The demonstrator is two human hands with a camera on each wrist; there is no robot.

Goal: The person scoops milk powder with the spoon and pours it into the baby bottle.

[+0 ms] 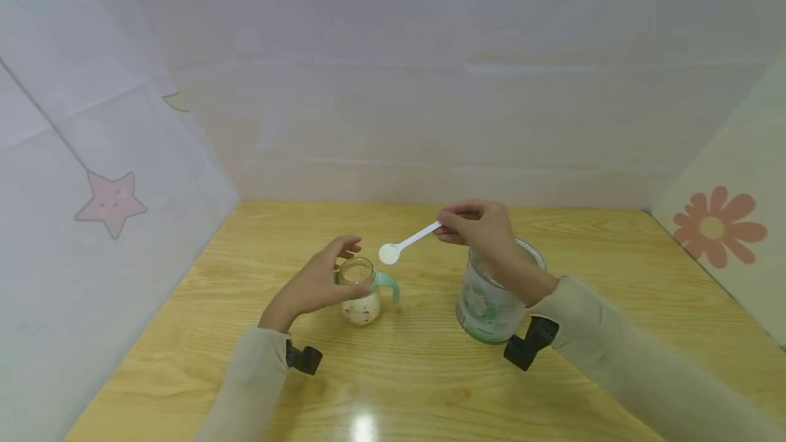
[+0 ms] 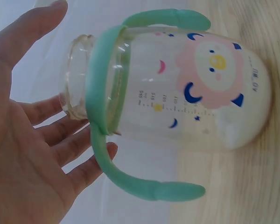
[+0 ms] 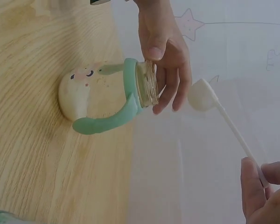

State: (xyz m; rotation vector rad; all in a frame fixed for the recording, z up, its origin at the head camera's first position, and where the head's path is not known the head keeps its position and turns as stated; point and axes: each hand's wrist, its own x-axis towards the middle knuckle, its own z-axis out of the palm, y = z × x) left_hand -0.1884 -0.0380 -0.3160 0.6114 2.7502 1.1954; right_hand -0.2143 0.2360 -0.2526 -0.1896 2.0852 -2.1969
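Observation:
A clear baby bottle (image 2: 149, 88) with mint-green handles (image 2: 130, 182) stands uncapped on the table, white contents gathered at its bottom. Around its neck curves my left hand (image 1: 319, 284), thumb and fingers spread apart; in the left wrist view the thumb is away from the glass and the fingertips lie close behind the neck. My right hand (image 1: 482, 227) pinches the end of a white measuring scoop's handle (image 3: 235, 130). The scoop's bowl (image 1: 389, 254), holding pale powder, is up beside the bottle's mouth, on its right.
An uncovered milk powder tin (image 1: 488, 305), white and green, stands on the wooden table (image 1: 405, 374) under my right forearm. Cloth walls with a pink star (image 1: 112, 203) and an orange flower (image 1: 712, 227) enclose the table at the back and sides.

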